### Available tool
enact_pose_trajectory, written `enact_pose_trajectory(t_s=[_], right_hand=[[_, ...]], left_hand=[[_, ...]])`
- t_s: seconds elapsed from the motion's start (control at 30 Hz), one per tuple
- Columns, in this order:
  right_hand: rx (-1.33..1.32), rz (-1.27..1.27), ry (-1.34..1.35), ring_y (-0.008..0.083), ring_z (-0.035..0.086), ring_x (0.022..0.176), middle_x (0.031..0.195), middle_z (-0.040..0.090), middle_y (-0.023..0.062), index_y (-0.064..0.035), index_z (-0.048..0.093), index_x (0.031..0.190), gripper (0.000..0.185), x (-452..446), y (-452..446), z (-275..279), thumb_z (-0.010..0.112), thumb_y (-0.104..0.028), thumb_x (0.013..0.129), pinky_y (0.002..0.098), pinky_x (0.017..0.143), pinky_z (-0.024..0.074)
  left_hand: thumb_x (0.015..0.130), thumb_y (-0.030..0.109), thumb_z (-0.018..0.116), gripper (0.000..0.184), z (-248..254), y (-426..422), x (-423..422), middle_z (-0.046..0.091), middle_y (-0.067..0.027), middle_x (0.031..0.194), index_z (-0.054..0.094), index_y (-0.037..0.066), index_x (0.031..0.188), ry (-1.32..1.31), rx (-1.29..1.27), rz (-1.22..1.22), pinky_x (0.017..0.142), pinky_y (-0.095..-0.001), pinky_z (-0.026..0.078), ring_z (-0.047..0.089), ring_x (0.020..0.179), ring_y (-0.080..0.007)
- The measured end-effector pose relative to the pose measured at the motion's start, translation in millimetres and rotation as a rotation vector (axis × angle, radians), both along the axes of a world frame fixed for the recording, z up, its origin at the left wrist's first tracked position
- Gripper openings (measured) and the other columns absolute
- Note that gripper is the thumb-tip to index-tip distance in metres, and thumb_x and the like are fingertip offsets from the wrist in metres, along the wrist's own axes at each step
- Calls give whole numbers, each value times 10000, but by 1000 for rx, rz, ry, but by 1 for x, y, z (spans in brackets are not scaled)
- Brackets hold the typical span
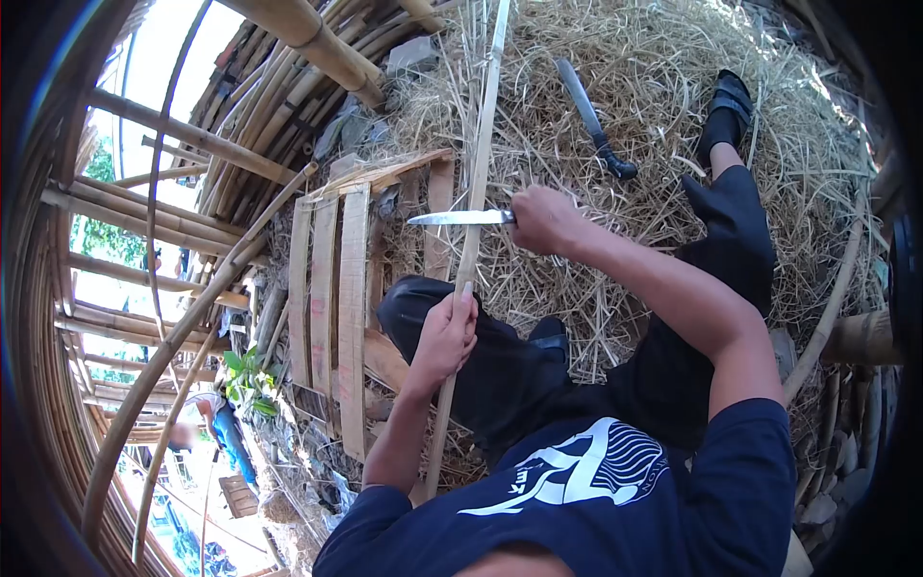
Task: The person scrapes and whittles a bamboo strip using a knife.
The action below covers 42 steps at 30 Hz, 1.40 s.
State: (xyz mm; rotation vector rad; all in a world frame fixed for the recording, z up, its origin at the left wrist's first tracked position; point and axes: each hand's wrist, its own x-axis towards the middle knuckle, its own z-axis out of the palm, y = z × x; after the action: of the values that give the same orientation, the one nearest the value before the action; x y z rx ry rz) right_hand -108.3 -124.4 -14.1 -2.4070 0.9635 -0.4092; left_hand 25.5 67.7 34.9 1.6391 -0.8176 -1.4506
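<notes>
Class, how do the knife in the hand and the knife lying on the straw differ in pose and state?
The held knife is clasped in the right hand; the loose knife lies on the straw.
The held knife's blade crosses the long strip; the loose knife's blade lies apart from it.
The held knife's handle is mostly hidden; the loose knife's dark handle shows.
Both have metal blades.

dressed in a dark navy short-sleeved t-shirt (663, 524), printed across the chest with a large white emblem (586, 466) of bold curved strokes, fine wavy lines and small lettering. also wearing loose black trousers (726, 226) and dark open footwear (733, 96) with wide straps.
</notes>
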Motion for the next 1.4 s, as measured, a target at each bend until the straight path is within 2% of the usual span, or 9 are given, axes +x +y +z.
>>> enact_pose_trajectory(t_s=[0.1, 0.17, 0.37, 0.5, 0.6, 0.73, 0.93, 1.23, 1.4], right_hand=[[83, -47, 20, 363, 659, 653, 666, 635, 224, 36, 638, 675, 164, 2, -7, 3, 551, -102, 692, 441, 662, 554], [82, -76, -18, 367, 660, 664, 670, 636, 225, 34, 635, 669, 161, 0, -24, -4, 550, -100, 691, 443, 663, 551], [7, -221, 1, 377, 672, 782, 791, 665, 238, 37, 667, 777, 199, -23, -74, -27, 561, -123, 725, 440, 735, 542], [328, -810, -187, 351, 660, 926, 937, 670, 234, 29, 653, 923, 322, -56, -129, -84, 576, -240, 766, 433, 804, 525], [130, -655, 115, 330, 675, 910, 985, 679, 196, -10, 683, 960, 287, -85, -137, -77, 613, -223, 781, 425, 805, 541], [198, -464, 136, 381, 654, 923, 981, 663, 239, 12, 670, 981, 308, -38, -93, -53, 605, -190, 758, 434, 843, 527], [250, -8, 186, 349, 669, 763, 843, 676, 212, 29, 677, 806, 213, -5, -36, -17, 550, -119, 719, 407, 750, 556], [115, -150, 40, 363, 659, 717, 746, 653, 213, 28, 652, 716, 167, -14, -39, -28, 597, -122, 671, 419, 700, 548], [25, -153, 196, 317, 683, 812, 839, 680, 211, 5, 688, 826, 203, -24, -60, -31, 611, -158, 732, 411, 754, 546]], left_hand=[[1018, 315, 402, 324, -10, -7, 6, 379, 13, 530, 457, 68, 816, -173, -34, 14, 359, -241, 288, 367, 368, -79], [1000, 264, 449, 321, -23, -10, 10, 454, -83, 524, 487, 6, 813, -681, -246, -103, 420, -328, 336, 459, 412, -153], [982, 221, 473, 286, -4, -3, -19, 479, -188, 531, 520, -37, 869, -826, -200, -166, 456, -383, 362, 495, 447, -193], [982, 224, 478, 265, 11, 33, -42, 456, -177, 530, 531, -21, 895, -738, -81, -210, 464, -368, 374, 497, 452, -192], [988, 234, 476, 278, 5, 72, -30, 455, -101, 515, 524, -6, 856, -693, -1, -213, 458, -322, 372, 474, 458, -130], [1009, 289, 438, 274, 4, 64, -29, 328, 70, 535, 444, 85, 826, -52, 237, 102, 368, -194, 265, 329, 410, -18], [1012, 350, 408, 310, -6, 23, -8, 281, 77, 501, 400, 113, 813, -123, 99, 67, 293, -201, 212, 253, 334, -21], [1006, 314, 445, 308, -10, 15, -2, 332, 75, 526, 415, 96, 790, -529, -97, -125, 354, -196, 264, 313, 391, -14], [1004, 306, 454, 297, -4, 34, -17, 359, 71, 556, 449, 80, 812, -474, -27, -164, 374, -200, 281, 344, 421, -17]])
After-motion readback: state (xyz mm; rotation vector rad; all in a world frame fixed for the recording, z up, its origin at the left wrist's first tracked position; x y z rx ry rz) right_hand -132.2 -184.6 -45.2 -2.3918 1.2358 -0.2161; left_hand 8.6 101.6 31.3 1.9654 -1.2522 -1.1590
